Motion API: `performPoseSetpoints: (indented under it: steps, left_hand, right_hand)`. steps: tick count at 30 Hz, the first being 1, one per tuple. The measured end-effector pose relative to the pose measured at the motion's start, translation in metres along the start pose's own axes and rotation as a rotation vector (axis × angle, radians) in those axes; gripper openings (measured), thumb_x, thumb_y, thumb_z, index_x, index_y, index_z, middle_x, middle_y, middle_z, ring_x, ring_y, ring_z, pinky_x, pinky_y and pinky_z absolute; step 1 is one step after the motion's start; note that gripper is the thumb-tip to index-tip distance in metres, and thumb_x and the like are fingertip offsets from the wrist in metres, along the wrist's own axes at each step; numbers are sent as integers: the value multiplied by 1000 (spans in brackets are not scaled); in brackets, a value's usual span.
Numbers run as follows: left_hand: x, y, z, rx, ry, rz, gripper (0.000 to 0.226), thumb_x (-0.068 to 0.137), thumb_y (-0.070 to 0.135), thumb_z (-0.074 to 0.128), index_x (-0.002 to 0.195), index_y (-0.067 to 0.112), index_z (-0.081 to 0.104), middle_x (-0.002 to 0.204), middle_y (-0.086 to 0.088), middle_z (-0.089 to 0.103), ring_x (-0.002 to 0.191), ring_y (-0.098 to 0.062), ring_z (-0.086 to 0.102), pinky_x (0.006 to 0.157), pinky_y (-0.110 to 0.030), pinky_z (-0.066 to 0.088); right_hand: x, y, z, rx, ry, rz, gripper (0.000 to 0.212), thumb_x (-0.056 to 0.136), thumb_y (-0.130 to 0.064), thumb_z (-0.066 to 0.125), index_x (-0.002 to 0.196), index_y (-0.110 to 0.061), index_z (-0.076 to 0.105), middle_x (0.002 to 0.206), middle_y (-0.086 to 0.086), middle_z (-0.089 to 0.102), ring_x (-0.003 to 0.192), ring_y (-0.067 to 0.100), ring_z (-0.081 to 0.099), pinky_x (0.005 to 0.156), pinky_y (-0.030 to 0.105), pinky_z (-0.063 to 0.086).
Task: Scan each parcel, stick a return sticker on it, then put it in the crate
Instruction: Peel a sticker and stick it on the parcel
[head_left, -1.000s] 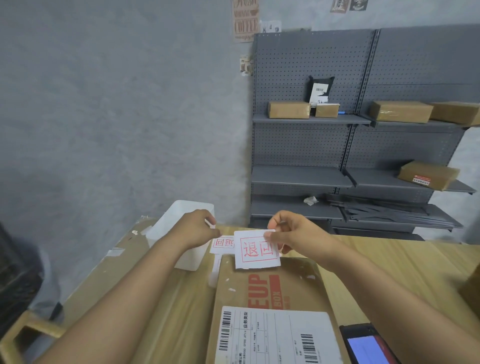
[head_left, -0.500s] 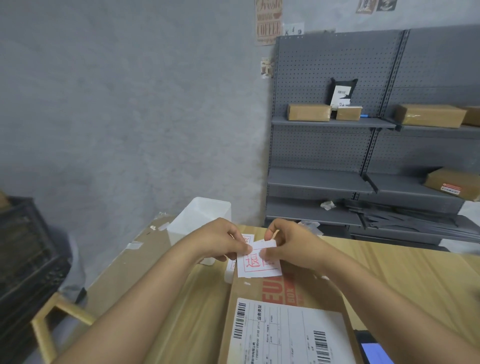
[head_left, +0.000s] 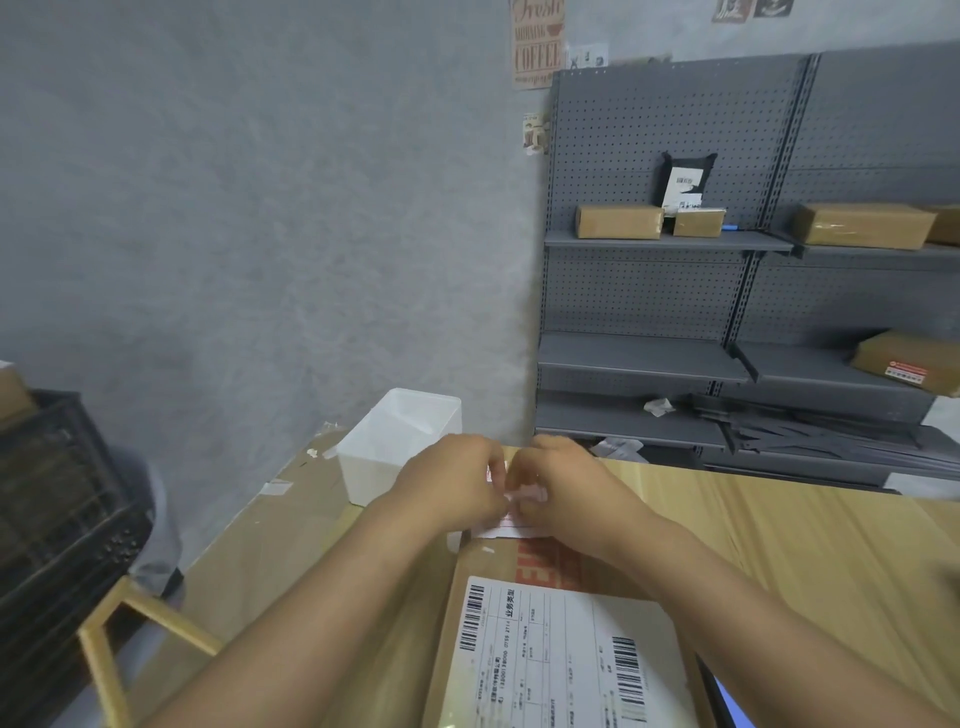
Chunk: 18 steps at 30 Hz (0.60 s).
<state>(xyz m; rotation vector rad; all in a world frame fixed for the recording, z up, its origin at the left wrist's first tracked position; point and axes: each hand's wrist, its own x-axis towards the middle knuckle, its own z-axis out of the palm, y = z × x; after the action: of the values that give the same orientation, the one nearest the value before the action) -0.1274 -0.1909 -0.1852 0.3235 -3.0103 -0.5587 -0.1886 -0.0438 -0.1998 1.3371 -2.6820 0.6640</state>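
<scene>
Parcel (head_left: 545, 613) on the wooden surface (head_left: 779, 530), return sticker (head_left: 511, 519) not yet stuck down.

Both hands work the sticker at the parcel's far end: left hand (head_left: 457, 486) and right hand (head_left: 563, 486) have fingers curled, pinching the small white-and-red sheet between them, probably peeling it. Sticking and crating remain; whether scanning is done cannot be told. A dark crate (head_left: 57, 499) stands at left.

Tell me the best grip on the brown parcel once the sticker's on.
Take the parcel by its two long side edges, one hand from each side. It lies flat on the table, thin and wide, so a top pinch finds nothing. Both hands, left hand and right hand, are busy with the return sticker at its far end. Its near end is out of view.
</scene>
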Motion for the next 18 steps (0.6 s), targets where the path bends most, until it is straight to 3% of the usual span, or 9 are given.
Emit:
performPoseSetpoints:
  steps: [3, 7, 13, 18]
  left_hand:
    - [-7, -4, -2, 0, -56, -34, 16, 71, 28, 72, 78, 31, 58, 83, 8, 58, 80, -15, 60, 72, -30, 50]
    - [-12, -14, -9, -11, -4, -73, 24, 71, 32, 76, 88, 30, 60, 82, 10, 59, 78, -12, 60, 74, -32, 52]
    - [-18, -2, 2, -17, -54, -48, 22, 72, 33, 72, 88, 34, 57, 79, 15, 53, 70, -6, 54, 67, -27, 46]
    - [-30, -26, -8, -117, -110, -211, 19, 78, 34, 69, 91, 26, 58, 85, 5, 63, 67, -10, 64, 59, -24, 50]
  right_hand:
    - [-7, 3, -1, -24, -49, 28, 21, 84, -24, 59, 104, -24, 66, 101, -2, 56, 97, 16, 54, 77, 28, 45]
    - [-17, 18, -13, -81, -28, 136, 23, 87, -33, 59, 108, -25, 63, 110, -1, 55, 106, 17, 50, 80, 27, 41]
    - [-29, 5, -5, -54, -38, 84, 26, 90, -31, 51, 114, -29, 62, 108, 1, 53, 108, 19, 46, 90, 35, 43]
    - [-52, 35, -20, -85, 19, 266, 28, 91, -31, 52, 117, -24, 59, 118, 1, 51, 116, 21, 44, 91, 32, 42]
